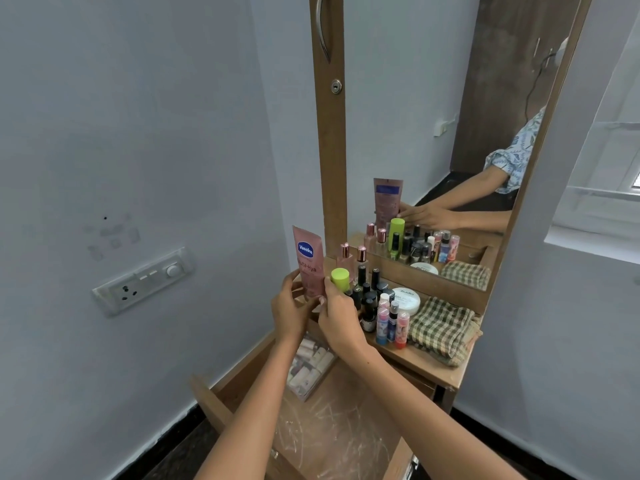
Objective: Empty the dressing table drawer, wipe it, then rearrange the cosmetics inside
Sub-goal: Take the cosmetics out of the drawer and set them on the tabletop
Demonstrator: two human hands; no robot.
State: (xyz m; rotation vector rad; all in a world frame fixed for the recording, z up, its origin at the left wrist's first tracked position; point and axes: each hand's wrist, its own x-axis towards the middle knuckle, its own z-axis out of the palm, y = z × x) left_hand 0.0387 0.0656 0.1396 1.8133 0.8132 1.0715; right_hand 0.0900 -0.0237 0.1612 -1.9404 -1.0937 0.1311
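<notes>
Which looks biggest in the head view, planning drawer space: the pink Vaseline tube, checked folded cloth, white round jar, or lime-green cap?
1. Checked folded cloth
2. Pink Vaseline tube, though it is held up, so unsure against the cloth
3. White round jar
4. Lime-green cap

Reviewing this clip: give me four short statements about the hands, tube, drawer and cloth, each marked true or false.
1. Both hands, left hand and right hand, hold the pink Vaseline tube upright. True.
2. The wooden drawer is shut. False: it is pulled open.
3. The green checked cloth lies inside the drawer. False: it lies folded on the tabletop.
4. A white round jar sits beside the cloth. True.
</notes>
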